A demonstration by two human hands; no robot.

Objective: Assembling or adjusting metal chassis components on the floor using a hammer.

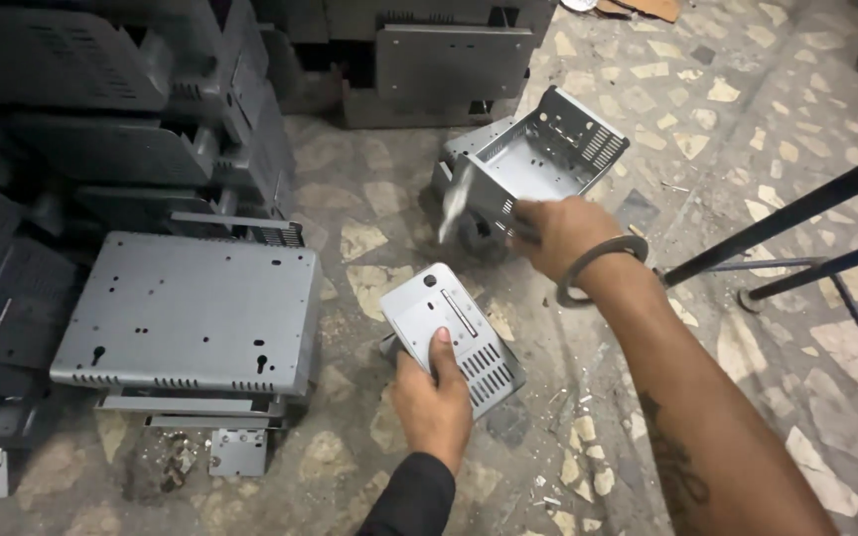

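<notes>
So, the left hand (436, 402) is gripping a small grey vented plate (452, 335), thumb on top, low over the floor. The right hand (560, 233) is closing on a blurred metal strip (457, 199) beside the open metal box (538, 159). Approx. 1 box is lying loose; many grey panels (186, 313) are already stacked at left.

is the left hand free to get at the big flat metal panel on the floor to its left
Probably not as things stand: the left hand is closed around a small vented metal plate. The floor between it and the big flat panel looks open, so only the held plate hinders it.
</notes>
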